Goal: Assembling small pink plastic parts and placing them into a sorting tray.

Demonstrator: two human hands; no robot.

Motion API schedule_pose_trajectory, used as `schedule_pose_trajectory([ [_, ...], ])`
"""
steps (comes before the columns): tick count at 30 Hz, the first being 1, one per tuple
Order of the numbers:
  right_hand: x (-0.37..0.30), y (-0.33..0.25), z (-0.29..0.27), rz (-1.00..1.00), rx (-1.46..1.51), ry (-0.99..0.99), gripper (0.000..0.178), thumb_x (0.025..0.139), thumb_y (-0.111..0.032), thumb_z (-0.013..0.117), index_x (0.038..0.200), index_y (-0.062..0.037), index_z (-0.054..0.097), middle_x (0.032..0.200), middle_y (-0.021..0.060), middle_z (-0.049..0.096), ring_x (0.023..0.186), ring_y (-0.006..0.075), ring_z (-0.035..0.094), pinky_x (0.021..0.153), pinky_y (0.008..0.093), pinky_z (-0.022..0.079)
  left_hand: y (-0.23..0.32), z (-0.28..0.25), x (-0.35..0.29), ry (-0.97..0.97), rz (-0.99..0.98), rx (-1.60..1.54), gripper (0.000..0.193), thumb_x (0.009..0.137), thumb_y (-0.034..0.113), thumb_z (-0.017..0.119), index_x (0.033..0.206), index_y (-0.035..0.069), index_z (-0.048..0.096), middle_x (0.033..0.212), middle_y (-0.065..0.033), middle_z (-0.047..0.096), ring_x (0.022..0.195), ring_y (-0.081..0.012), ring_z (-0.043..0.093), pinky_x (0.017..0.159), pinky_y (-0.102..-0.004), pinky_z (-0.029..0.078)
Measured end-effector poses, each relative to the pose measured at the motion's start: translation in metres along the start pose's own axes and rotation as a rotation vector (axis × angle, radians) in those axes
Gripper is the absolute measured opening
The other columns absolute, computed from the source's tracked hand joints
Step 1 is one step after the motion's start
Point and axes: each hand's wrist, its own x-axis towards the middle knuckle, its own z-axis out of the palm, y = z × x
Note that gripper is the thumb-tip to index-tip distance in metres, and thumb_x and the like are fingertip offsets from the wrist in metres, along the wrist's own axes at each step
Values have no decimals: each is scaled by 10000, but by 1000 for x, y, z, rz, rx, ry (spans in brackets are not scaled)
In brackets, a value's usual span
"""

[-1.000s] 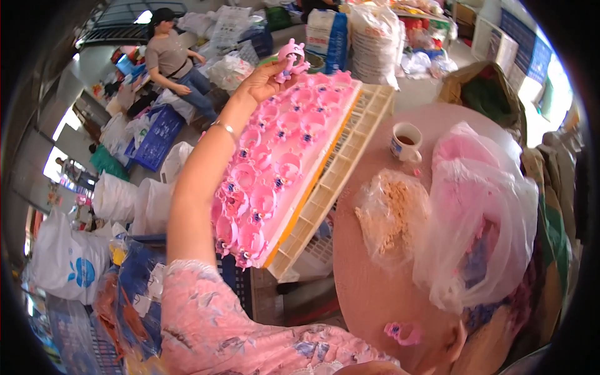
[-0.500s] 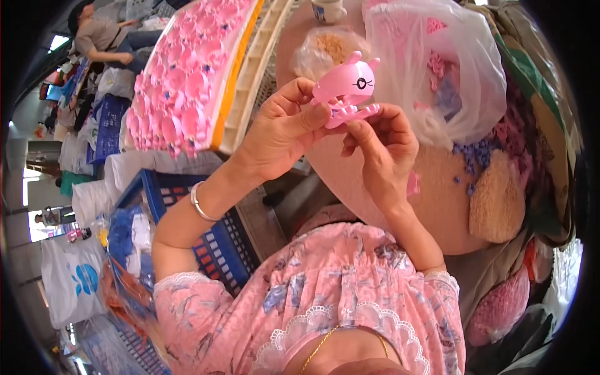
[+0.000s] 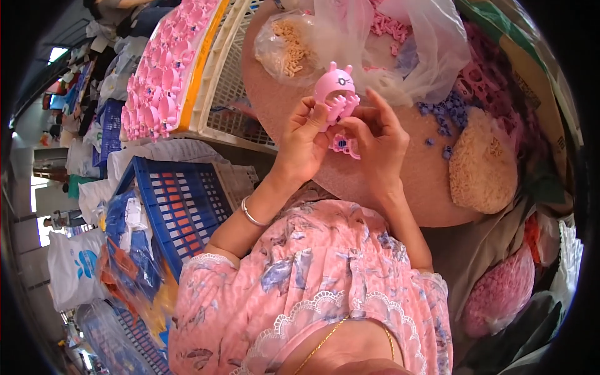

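Observation:
A pink plastic toy animal [image 3: 331,87] with two small ears, a printed eye and a wide opening below the head is in my left hand [image 3: 306,140], pinched between thumb and fingers. My right hand [image 3: 378,140] is at the toy's lower right side. Its bent thumb touches the toy near the stubby legs, while the index finger points upward beside them. Some fingertips of both hands are hidden behind the toy. Just below it, between my hands, lies a small pink plastic part [image 3: 344,145] with a blue piece in it, on the round tabletop [image 3: 406,194].
A tray of pink toy parts [image 3: 159,87] rests on a cream crate [image 3: 234,87] at left. On the table are bags of tan pieces [image 3: 287,47] and pink pieces [image 3: 390,47], loose blue pieces [image 3: 444,112] and a tan heap [image 3: 484,165]. A blue basket [image 3: 181,200] stands left.
Both hands and the toy have come lower and closer to my body. The toy has turned, with its legs now to the right. A pink part now shows below it.

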Motion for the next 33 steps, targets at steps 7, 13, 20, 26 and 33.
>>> schedule_pose_trajectory([
  [7,6,6,-42,-38,12,20,482,890,20,596,1353,-16,469,908,65,642,716,96,599,663,224,507,46,-16,28,-84,-371,-550,722,828,177,747,1435,225,358,1242,-107,511,1084,-254,565,927,-358,527],
  [13,-12,63,-103,-88,-82,125,426,912,-18,605,1325,-10,502,828,34,594,643,87,543,610,211,468,186,-74,114,-94,-6,-342,462,874,126,682,1270,30,464,1113,-145,536,923,-226,567,896,-389,536],
  [20,-19,53,-97,197,-284,308,352,917,-33,587,1263,12,540,919,65,582,811,117,554,724,225,463,341,-185,279,453,414,418,435,757,160,821,1077,18,562,939,-88,605,788,-218,586,679,-379,536],
  [26,-22,85,-132,306,-467,338,372,976,-191,551,1280,22,532,1259,138,571,1092,211,572,897,281,489,378,-284,392,716,469,1276,498,606,344,893,907,11,679,780,-96,688,682,-206,648,622,-338,522],
  [33,-9,31,-95,395,-463,526,255,946,-139,593,1114,50,625,1077,155,652,930,213,632,783,284,527,389,-341,427,1063,202,1837,563,604,338,889,1022,19,686,1102,-213,670,1045,-342,649,893,-400,518],
])
